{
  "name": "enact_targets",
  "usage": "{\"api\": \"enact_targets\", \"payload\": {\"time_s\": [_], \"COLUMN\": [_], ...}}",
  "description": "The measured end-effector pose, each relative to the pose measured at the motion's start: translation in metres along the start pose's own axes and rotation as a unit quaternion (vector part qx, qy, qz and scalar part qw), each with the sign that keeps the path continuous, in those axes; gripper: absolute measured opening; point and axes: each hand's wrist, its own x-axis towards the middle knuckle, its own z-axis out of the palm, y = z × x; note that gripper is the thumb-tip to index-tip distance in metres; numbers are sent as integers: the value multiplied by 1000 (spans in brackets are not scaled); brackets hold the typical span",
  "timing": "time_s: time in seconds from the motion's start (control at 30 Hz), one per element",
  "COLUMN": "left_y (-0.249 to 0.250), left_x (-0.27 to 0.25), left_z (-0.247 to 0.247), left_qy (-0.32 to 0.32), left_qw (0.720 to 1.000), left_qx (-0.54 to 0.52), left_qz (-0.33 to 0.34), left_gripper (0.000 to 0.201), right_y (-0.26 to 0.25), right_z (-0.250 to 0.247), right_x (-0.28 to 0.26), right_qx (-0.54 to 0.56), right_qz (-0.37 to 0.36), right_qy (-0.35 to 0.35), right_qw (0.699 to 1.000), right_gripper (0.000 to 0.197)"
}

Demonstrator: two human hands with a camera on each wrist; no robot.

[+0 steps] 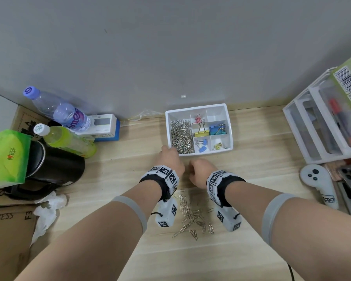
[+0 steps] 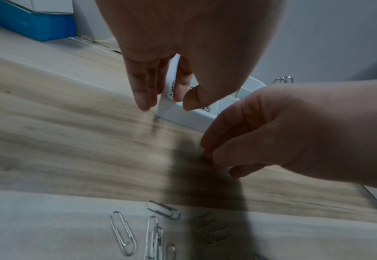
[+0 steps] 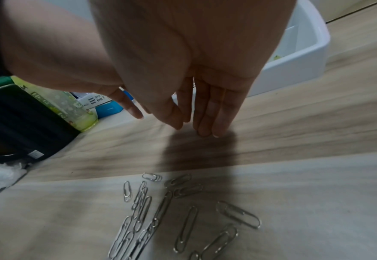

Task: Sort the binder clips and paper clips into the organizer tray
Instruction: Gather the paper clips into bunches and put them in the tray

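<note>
— What are the fingers doing?
— Left hand (image 1: 171, 158): fingers (image 2: 143, 88) straight and relaxed, holding nothing, at the near-left corner of the organizer tray (image 1: 221, 151). Right hand (image 1: 198, 172): fingers (image 3: 211, 112) pointing down at the worktop (image 1: 261, 230); whether they pinch anything, I cannot tell.
— And the paper clips (image 1: 193, 217)?
— Loose behind both hands, under the wrists; more fill the tray compartment beside the left fingers

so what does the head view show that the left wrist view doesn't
Only the head view shows the sorted binder clips in the tray's small compartments, the bottles, kettle and drawer unit.

Only the left wrist view shows the left hand's fingers straight beside the tray corner, thumb over its rim.

Both show the tray, both hands and loose paper clips on the table.
</note>
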Motion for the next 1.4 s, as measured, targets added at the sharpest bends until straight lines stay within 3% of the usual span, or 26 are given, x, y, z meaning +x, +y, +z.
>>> {"api": "enact_targets", "payload": {"time_s": [0.1,0.2,0.4,0.6,0.67,0.73,0.8,0.97,1.07,1.13,1.2,1.23,1.4], "left_y": [2,1,-7,-20,-25,-25,-22,-32,-34,-33,-32,-30,-22], "left_x": [-5,-10,-22,-31,-31,-41,-56,-63,-65,-69,-70,-72,-74], "left_z": [1,-3,13,59,74,69,56,46,44,49,60,64,72], "left_qy": [-12,-23,-134,-207,-245,-269,-255,-180,-177,-195,-215,-221,-236], "left_qw": [1000,999,989,978,970,963,967,984,984,980,975,973,966], "left_qx": [11,29,59,-3,-7,11,7,-2,23,25,28,27,4], "left_qz": [-2,-20,-2,18,13,24,28,3,21,35,57,66,105], "left_gripper": [26,30,29,53,49,29,15,26,18,22,48,51,22], "right_y": [4,8,8,2,3,4,6,17,26,27,25,24,19], "right_z": [-1,0,16,32,35,37,37,30,25,29,36,40,47], "right_x": [-3,-8,-16,-27,-32,-38,-44,-50,-54,-58,-62,-63,-66], "right_qx": [-9,-30,-63,-50,-48,-58,-65,-12,-50,-62,-55,-48,-35], "right_qz": [2,5,-40,-65,-64,-54,-48,-20,15,27,29,30,2], "right_qy": [-5,-32,-63,-74,-83,-104,-116,-14,17,11,-13,-30,-80], "right_qw": [1000,999,995,994,993,991,990,1000,998,998,998,998,996], "right_gripper": [14,28,50,56,49,46,43,38,39,38,40,41,42]}}
